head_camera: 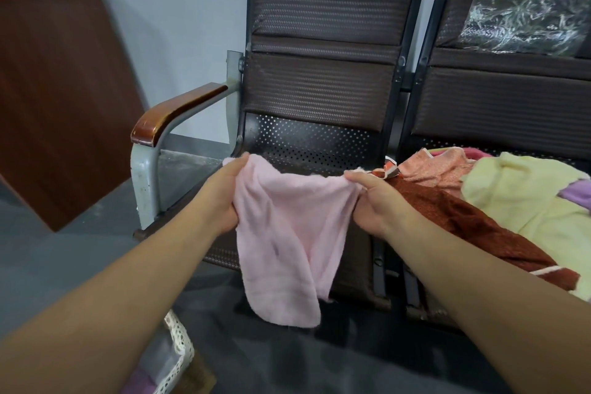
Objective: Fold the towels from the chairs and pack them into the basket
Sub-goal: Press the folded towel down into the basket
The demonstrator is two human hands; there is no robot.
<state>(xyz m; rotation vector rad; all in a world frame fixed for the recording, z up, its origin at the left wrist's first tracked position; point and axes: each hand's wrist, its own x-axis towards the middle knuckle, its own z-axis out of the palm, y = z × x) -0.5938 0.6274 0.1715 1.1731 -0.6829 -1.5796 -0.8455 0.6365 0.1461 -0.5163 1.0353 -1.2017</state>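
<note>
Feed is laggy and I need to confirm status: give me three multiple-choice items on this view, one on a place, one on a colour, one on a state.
1. Where does the cloth pile lie? A) seat of the left chair B) seat of the right chair C) floor
2. What colour is the held towel? A) yellow B) purple C) pink
3. How is that towel? A) hanging unfolded B) folded flat C) rolled up
Answers: 1 B, the pile covers that seat; 2 C, it is pale pink; 3 A, the left grip and right grip hold its top corners and it droops loosely.
</note>
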